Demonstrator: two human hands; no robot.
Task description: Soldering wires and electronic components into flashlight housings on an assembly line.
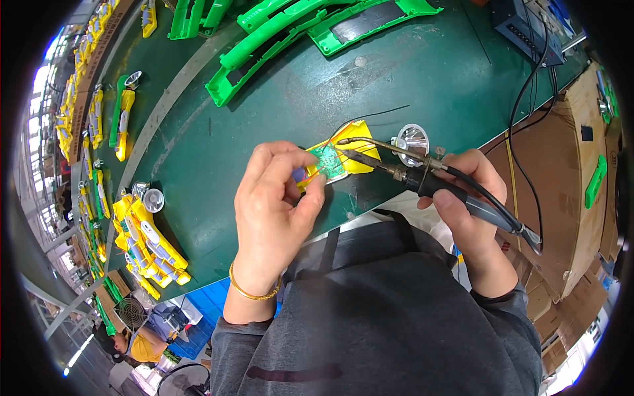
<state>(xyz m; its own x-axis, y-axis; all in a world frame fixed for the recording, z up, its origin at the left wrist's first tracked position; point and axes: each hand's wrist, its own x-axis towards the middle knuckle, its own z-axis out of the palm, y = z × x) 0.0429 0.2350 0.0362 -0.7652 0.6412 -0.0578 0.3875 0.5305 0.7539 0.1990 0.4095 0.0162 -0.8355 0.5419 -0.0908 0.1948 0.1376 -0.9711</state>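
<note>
With thumb and fingers, my left hand (271, 195) grips a yellow plastic housing (362, 146) that carries a green circuit board (328, 163). Thin red and black wires rise from the board, one black wire (389, 112) reaching away over the table. My right hand (472, 204) is closed round the dark handle of a soldering iron (422, 181), which has a thin metal feed tube along its upper side. The iron's tip is at the housing, close to the board; whether it touches cannot be told. A silver reflector cup (413, 142) lies behind the iron.
Green plastic housings (264, 49) lie across the far side of the green table (198, 132). At the left are a pile of yellow assemblies (148, 241) and another reflector cup (153, 200). A blue-grey control box (525, 33) with black cables stands far right, near a cardboard box (548, 198).
</note>
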